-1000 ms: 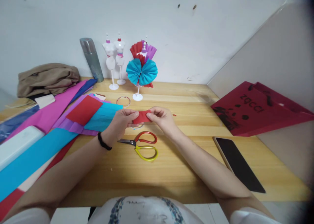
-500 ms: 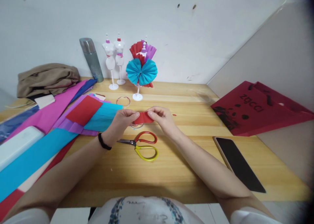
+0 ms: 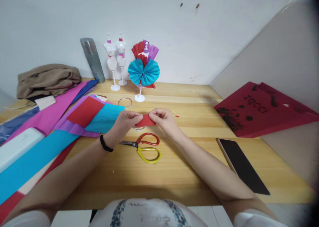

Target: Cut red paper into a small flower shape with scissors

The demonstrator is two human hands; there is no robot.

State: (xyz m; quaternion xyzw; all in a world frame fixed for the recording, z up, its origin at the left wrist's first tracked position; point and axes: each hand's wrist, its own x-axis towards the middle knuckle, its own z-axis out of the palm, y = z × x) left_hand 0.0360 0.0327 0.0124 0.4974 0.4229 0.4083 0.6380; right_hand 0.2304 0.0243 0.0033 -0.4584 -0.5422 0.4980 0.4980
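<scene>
A small piece of red crepe paper (image 3: pixel 146 120) is stretched between my two hands above the wooden table. My left hand (image 3: pixel 128 120) pinches its left end between thumb and fingers. On the other side, my right hand (image 3: pixel 163 119) grips the right end the same way, thumb on top. Just below my hands lie scissors (image 3: pixel 138 145) with one red and one yellow handle, blades pointing left. Partly hidden behind the paper, a thin ring (image 3: pixel 139 127) rests on the table. A second ring (image 3: pixel 125 102) lies farther back.
Behind stand white mini mannequins (image 3: pixel 112 59), one dressed in a blue paper bow (image 3: pixel 144 71), and a grey flask (image 3: pixel 93 61). Coloured paper sheets (image 3: pixel 67 134) and brown cloth (image 3: pixel 48 79) cover the left. A phone (image 3: pixel 243 165) and a red bag (image 3: pixel 261 111) are at right.
The red paper has shifted slightly in my fingers, and my right thumb sits a little farther left on it. Both hands keep their pinch; the other objects stay where they were.
</scene>
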